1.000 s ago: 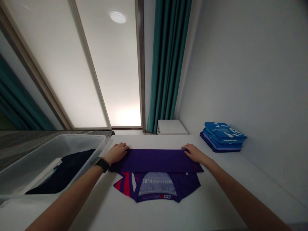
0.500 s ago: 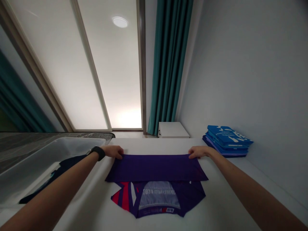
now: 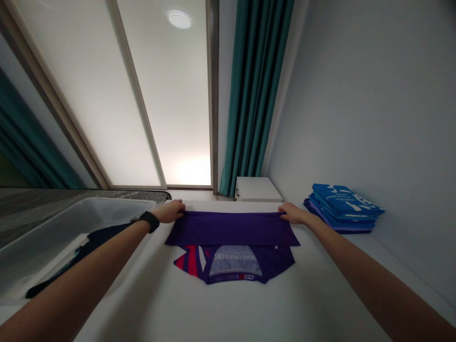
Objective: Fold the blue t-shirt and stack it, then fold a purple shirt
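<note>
A purple shirt (image 3: pixel 231 230) lies partly folded on the white table (image 3: pixel 228 308), its printed chest panel with red stripes showing at the near side. My left hand (image 3: pixel 171 211), with a black watch on the wrist, pinches the far left corner of the folded part. My right hand (image 3: pixel 291 213) grips the far right corner. Both hands are closed on the fabric at the far edge of the table.
A stack of folded blue shirts (image 3: pixel 344 207) sits at the right by the wall. A clear plastic bin (image 3: pixel 42 232) with dark clothes stands on the left. A small white cabinet (image 3: pixel 257 189), a teal curtain (image 3: pixel 256 90) and a frosted window lie beyond.
Both hands went from lying flat on the fold to gripping its far corners, and have shifted slightly farther from me. The view has tilted a little.
</note>
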The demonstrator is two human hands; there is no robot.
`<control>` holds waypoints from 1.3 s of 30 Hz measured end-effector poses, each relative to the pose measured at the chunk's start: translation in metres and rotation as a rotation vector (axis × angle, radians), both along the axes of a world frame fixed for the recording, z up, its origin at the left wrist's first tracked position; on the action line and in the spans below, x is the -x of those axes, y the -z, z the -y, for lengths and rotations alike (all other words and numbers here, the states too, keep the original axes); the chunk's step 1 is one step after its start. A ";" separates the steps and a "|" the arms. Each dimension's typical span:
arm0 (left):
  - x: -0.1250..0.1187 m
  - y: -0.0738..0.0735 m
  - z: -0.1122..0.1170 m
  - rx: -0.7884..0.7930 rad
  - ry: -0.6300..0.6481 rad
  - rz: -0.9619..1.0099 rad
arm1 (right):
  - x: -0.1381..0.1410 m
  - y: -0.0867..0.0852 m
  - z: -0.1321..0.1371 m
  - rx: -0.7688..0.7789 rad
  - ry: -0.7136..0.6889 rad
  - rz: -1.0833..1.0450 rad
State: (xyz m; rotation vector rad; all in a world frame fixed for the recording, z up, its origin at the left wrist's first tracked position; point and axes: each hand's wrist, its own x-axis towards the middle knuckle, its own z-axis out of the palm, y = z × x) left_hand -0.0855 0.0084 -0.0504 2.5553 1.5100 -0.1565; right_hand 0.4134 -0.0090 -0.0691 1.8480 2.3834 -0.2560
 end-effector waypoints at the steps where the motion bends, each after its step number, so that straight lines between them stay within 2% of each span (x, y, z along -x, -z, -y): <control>1: -0.002 -0.003 0.000 -0.057 -0.009 -0.002 | 0.001 -0.001 -0.001 -0.046 0.004 0.008; 5: -0.011 -0.016 0.004 -0.303 -0.078 -0.050 | 0.001 -0.010 -0.004 -0.198 0.044 0.029; 8: -0.014 -0.025 0.010 -0.402 -0.146 -0.048 | 0.000 -0.020 -0.001 -0.295 0.084 0.030; 14: -0.011 -0.038 0.024 -0.486 -0.211 0.015 | -0.008 -0.033 0.017 -0.473 0.085 -0.036; 19: -0.009 -0.041 0.063 -0.483 -0.239 0.088 | -0.012 -0.028 0.056 -0.473 0.054 -0.106; 22: -0.008 -0.027 0.103 -0.511 -0.252 0.099 | -0.010 -0.010 0.093 -0.475 0.045 -0.148; 26: -0.005 0.008 0.155 -0.548 -0.195 0.087 | -0.007 0.027 0.140 -0.463 0.027 -0.218; 29: -0.001 0.035 0.181 -0.496 -0.140 0.079 | -0.008 0.053 0.161 -0.458 0.007 -0.234; 31: 0.004 0.048 0.190 -0.453 -0.123 0.107 | -0.010 0.064 0.167 -0.468 0.016 -0.233; 34: 0.011 0.061 0.193 -0.425 -0.116 0.190 | -0.012 0.070 0.169 -0.489 0.037 -0.231; 39: 0.017 0.067 0.184 -0.396 -0.098 0.302 | -0.009 0.070 0.172 -0.480 0.057 -0.236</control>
